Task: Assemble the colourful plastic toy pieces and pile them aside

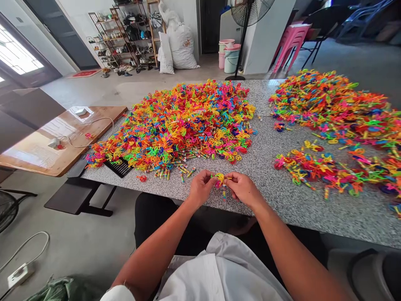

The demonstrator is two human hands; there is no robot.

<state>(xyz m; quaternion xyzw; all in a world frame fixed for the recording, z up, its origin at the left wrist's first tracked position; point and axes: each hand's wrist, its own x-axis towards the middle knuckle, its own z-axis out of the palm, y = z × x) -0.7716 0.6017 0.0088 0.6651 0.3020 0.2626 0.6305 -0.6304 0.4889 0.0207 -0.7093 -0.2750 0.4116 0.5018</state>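
Close to the table's front edge, my left hand [201,189] pinches a small yellow plastic piece [220,177] with loops. From the other side, my right hand [244,190] has its thumb and fingers closed on the same piece. A bit of pink shows under it, and a short striped stick [224,195] is just below, between the hands; whether it is joined to the piece I cannot tell. Beyond my hands lies a large heap of bright plastic pieces [188,121], with several loose striped sticks [184,169] along its near side.
More plastic pieces [328,100] form a second heap at the right of the speckled stone table [263,154], with a smaller row [313,167] nearer me. A black slotted tray [119,168] is partly under the main heap's left end. A wooden table [40,142] adjoins at left; a fan [242,42] stands behind.
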